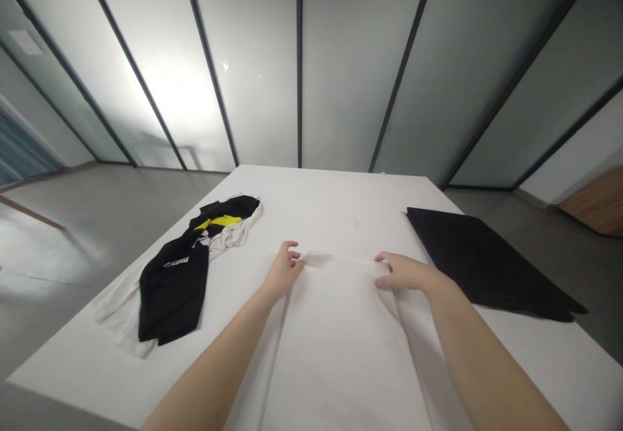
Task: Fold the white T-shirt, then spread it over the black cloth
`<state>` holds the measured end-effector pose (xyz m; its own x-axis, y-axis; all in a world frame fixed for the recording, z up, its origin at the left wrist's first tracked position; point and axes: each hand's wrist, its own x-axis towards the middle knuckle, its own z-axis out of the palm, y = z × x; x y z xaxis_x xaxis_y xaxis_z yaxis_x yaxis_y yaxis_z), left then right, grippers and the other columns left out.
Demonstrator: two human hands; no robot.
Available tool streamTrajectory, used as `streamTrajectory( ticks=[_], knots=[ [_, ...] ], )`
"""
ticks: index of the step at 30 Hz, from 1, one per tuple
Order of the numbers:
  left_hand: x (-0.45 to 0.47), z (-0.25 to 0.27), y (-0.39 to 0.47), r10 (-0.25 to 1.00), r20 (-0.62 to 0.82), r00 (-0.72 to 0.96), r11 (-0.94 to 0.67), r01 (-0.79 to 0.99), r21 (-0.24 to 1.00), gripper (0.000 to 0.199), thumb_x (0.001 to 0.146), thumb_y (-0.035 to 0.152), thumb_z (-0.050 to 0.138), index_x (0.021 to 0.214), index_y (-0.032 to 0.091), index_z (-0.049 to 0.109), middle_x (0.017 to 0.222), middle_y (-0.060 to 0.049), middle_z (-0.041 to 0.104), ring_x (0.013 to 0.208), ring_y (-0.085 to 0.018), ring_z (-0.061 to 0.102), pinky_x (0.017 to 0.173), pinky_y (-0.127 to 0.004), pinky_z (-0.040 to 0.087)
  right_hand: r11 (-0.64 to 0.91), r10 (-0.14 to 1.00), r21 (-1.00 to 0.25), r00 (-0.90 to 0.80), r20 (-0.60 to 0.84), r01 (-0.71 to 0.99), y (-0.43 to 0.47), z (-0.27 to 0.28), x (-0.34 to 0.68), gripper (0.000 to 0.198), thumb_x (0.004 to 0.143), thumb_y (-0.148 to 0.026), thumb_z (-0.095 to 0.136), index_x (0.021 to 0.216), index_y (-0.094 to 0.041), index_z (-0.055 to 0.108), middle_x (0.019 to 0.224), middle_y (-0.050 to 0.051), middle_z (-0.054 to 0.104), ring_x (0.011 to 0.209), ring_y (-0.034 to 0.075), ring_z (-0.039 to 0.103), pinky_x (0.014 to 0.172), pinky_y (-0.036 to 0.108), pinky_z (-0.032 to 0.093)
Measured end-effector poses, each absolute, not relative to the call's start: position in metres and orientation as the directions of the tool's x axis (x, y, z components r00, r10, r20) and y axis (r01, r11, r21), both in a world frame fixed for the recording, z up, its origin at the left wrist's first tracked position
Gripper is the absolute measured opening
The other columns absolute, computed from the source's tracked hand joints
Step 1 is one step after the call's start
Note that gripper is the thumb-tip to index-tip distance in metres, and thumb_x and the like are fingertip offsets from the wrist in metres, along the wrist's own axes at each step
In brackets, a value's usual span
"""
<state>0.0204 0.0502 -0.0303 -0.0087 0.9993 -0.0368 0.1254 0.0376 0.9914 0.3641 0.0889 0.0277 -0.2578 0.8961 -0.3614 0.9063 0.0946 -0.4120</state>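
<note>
A white garment (341,333) lies spread on the white table (341,204) in front of me, hard to tell from the tabletop. My left hand (285,270) pinches its far edge at the left corner. My right hand (403,271) holds the same far edge at the right corner, fingers curled over the cloth. The edge between the hands is slightly bunched and lifted.
A pile of black, yellow and white clothes (180,269) lies at the table's left side. A flat black cloth (487,262) lies at the right edge. Frosted glass wall panels (302,61) stand behind the table, with grey floor around.
</note>
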Motion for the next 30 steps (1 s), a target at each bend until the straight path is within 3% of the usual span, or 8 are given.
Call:
streamTrajectory(
  ticks=[6, 9, 12, 17, 20, 23, 27, 30],
  knots=[
    [0.032, -0.028, 0.046, 0.979, -0.203, 0.016, 0.203, 0.001, 0.979, 0.068, 0.080, 0.032, 0.083, 0.134, 0.023, 0.043, 0.109, -0.009, 0.075, 0.085, -0.020, 0.075, 0.071, -0.028, 0.055, 0.238, 0.916, -0.494, -0.362, -0.171, 0.836, 0.086, 0.020, 0.334, 0.079, 0.081, -0.038, 0.074, 0.153, -0.013, 0.053, 0.152, 0.019, 0.059, 0.133, 0.032, 0.061, 0.113, 0.039, 0.046],
    [0.028, -0.025, 0.043, 0.958, -0.280, 0.057, 0.280, 0.009, 0.960, 0.060, 0.082, 0.033, 0.082, 0.130, 0.022, 0.048, 0.104, -0.009, 0.078, 0.086, -0.024, 0.077, 0.072, -0.032, 0.058, 0.349, 0.885, -0.479, -0.452, -0.116, 0.806, 0.085, 0.012, 0.318, 0.069, 0.083, -0.032, 0.071, 0.148, -0.016, 0.059, 0.153, 0.016, 0.059, 0.137, 0.030, 0.059, 0.117, 0.039, 0.041],
    [0.024, -0.026, 0.044, 0.957, -0.287, 0.038, 0.285, 0.059, 0.957, 0.054, 0.084, 0.031, 0.080, 0.129, 0.021, 0.052, 0.094, -0.006, 0.078, 0.080, -0.022, 0.076, 0.067, -0.029, 0.056, 0.312, 0.916, -0.415, -0.386, -0.106, 0.855, 0.087, 0.008, 0.322, 0.062, 0.086, -0.035, 0.070, 0.144, -0.014, 0.063, 0.147, 0.018, 0.063, 0.132, 0.031, 0.062, 0.113, 0.039, 0.044],
    [0.017, -0.022, 0.049, 0.951, -0.305, -0.056, 0.309, 0.220, 0.925, 0.051, 0.086, 0.030, 0.079, 0.130, 0.018, 0.056, 0.084, -0.003, 0.075, 0.066, -0.017, 0.070, 0.057, -0.023, 0.048, 0.083, 0.955, -0.324, -0.168, -0.245, 0.943, 0.093, 0.016, 0.353, 0.052, 0.082, -0.053, 0.076, 0.117, -0.016, 0.074, 0.120, 0.017, 0.075, 0.104, 0.032, 0.071, 0.090, 0.037, 0.052],
    [0.009, -0.013, 0.050, 0.921, -0.387, -0.045, 0.382, 0.305, 0.872, 0.029, 0.087, 0.039, 0.078, 0.101, 0.015, 0.068, 0.073, -0.003, 0.071, 0.058, -0.015, 0.065, 0.050, -0.022, 0.044, -0.016, 0.891, -0.309, -0.127, -0.436, 0.951, 0.093, 0.025, 0.371, 0.051, 0.083, -0.067, 0.070, 0.085, -0.017, 0.074, 0.084, 0.012, 0.076, 0.072, 0.025, 0.068, 0.067, 0.034, 0.049],
    [-0.001, -0.004, 0.048, 0.893, -0.450, -0.001, 0.424, 0.336, 0.841, 0.040, 0.086, 0.053, 0.078, 0.076, 0.017, 0.065, 0.056, 0.000, 0.060, 0.041, -0.010, 0.049, 0.040, -0.020, 0.032, -0.127, 0.783, -0.287, -0.081, -0.616, 0.949, 0.091, 0.032, 0.384, 0.063, 0.084, -0.077, 0.063, 0.063, -0.018, 0.066, 0.062, 0.009, 0.066, 0.050, 0.017, 0.053, 0.052, 0.031, 0.039],
    [-0.011, 0.004, 0.045, 0.810, -0.563, 0.164, 0.548, 0.131, 0.826, 0.050, 0.084, 0.066, 0.076, 0.077, 0.019, 0.060, 0.060, -0.001, 0.064, 0.035, -0.005, 0.034, 0.033, -0.018, 0.015, -0.172, 0.686, -0.359, -0.150, -0.711, 0.917, 0.088, 0.030, 0.388, 0.068, 0.085, -0.081, 0.061, 0.055, -0.019, 0.060, 0.048, 0.004, 0.053, 0.039, 0.010, 0.036, 0.042, 0.026, 0.026],
    [-0.008, 0.006, 0.048, 0.728, -0.595, 0.342, 0.666, -0.147, 0.731, 0.047, 0.090, 0.063, 0.072, 0.100, 0.019, 0.061, 0.095, -0.012, 0.079, 0.046, -0.008, 0.057, 0.034, -0.015, 0.031, -0.174, 0.650, -0.492, -0.275, -0.708, 0.853, 0.086, 0.022, 0.384, 0.064, 0.085, -0.076, 0.065, 0.056, -0.019, 0.057, 0.043, -0.001, 0.046, 0.036, 0.007, 0.031, 0.038, 0.022, 0.021]
  ],
)
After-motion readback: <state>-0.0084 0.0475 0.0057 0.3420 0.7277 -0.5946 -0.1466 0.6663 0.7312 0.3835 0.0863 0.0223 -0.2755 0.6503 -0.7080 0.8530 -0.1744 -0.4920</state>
